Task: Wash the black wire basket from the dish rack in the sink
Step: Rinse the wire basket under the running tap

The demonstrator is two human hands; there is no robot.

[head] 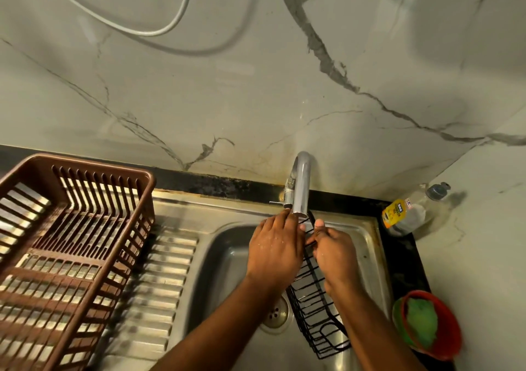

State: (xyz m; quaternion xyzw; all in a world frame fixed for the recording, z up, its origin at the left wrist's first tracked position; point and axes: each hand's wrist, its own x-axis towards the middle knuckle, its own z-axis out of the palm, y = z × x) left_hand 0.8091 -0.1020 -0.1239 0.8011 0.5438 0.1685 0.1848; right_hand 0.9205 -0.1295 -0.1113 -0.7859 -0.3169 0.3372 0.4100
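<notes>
The basket (313,311) stands on end in the sink (227,256), under the tap (300,188). The right hand (334,252) grips its upper wire; the left hand (274,249) lies flat-fingered against its top beside the tap.

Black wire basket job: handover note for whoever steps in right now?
Left hand: over the black wire basket's upper end, just under the tap; grip hidden.
Right hand: fingers curled round the basket's wires.
Basket stands tilted in the sink.
Done: basket is out of the brown dish rack.
Left: washing; water flow not visible. Green scrubber sits in the red bowl, right.
</notes>
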